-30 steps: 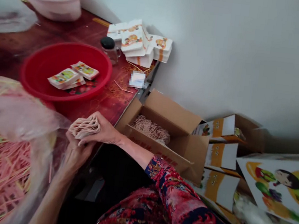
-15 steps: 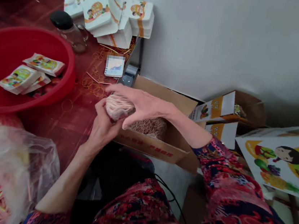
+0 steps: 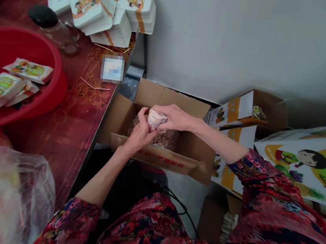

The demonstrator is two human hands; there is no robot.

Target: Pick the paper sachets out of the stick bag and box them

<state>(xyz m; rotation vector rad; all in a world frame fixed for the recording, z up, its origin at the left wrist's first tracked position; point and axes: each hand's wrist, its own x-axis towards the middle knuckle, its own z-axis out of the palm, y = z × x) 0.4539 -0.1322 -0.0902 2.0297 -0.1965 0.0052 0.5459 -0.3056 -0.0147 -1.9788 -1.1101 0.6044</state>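
Both my hands are wrapped round a small bundle of thin pale strips [image 3: 156, 119], its ribbed end facing up. My left hand [image 3: 142, 131] grips it from the near left side, fingers curled. From the right, my right hand [image 3: 173, 118] closes on it with fingers and thumb. Directly below is an open cardboard box [image 3: 158, 157] with red print on its front flap. Brown, crinkled strands [image 3: 167, 138] lie inside the box, partly covered by my hands.
On the red table [image 3: 69, 134] at left stand a red basin [image 3: 62, 86] with printed packets, a jar [image 3: 63, 36], loose rubber bands [image 3: 87, 93] and stacked white printed cartons [image 3: 88, 6]. A clear plastic bag [image 3: 36, 185] holds pink strips. More printed boxes [image 3: 233, 107] stand at right.
Both hands have moved right, off the table's edge and over the cardboard box, carrying the bundle. My right hand's spread fingers have closed round it. The view has shifted right.
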